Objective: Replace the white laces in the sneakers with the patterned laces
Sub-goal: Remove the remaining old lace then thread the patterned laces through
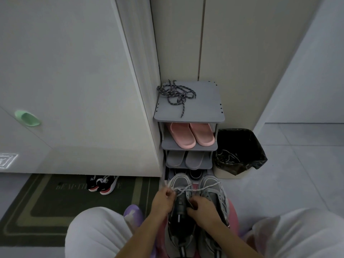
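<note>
The left hand [163,200] is pinching the white lace [208,187] in its grip. The right hand [204,209] is closing its grip on a gray sneaker [179,183]. The patterned laces [176,94] are lying on the shoe rack [204,105].

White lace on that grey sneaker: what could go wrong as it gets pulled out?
1. The white lace, pinched by the left hand, stretches across the right sneaker; a hard tug might snag there or drag that shoe.
2. The right hand alone steadies the left sneaker, so it could slip.
3. The patterned laces lie in a tangle on the shoe rack, and may knot when picked up.
</note>
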The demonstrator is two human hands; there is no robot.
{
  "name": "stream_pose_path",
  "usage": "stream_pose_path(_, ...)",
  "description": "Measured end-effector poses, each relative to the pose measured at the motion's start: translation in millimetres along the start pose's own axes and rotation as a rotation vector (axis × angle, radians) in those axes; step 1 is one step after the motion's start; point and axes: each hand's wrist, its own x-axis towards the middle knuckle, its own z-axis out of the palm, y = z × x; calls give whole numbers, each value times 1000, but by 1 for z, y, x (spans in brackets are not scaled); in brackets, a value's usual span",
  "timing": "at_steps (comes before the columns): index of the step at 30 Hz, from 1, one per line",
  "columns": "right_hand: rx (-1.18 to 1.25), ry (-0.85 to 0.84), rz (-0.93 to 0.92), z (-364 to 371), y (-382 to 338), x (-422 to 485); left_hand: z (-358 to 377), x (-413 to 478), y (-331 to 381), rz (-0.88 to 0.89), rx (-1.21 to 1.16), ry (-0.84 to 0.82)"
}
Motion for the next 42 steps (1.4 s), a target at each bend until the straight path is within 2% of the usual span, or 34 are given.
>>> stream_pose_path(3,26,-12,11,1,1,1,-12,5,11,12,232,7)
stream_pose_path(7,45,-25,34,2,2,1,-24,21,27,131,527,-122)
stream_pose_path(10,21,-21,32,0,2,2,-21,20,24,101,456,-127)
stream_pose_path(15,-13,-18,12,1,3,3,-13,9,2,-55,22,-132)
stream_pose_path(17,-17,-23,4,1,4,4,-7,6,2,-107,-54,-119)
stream_pose_path(26,28,-29,21,2,4,2,-32,21,28,-37,215,-58)
stream_pose_path(29,19,-24,15,1,4,2,-32,17,25,-22,181,-34)
stream_pose_path(34,-4,-26,-3,1,4,4,-15,2,13,-62,139,-108)
stream_pose_path(40,18,-29,15,2,5,4,-26,11,21,-22,244,-45)
stream_pose_path(42,32,-35,16,2,6,5,-36,23,25,-19,213,12)
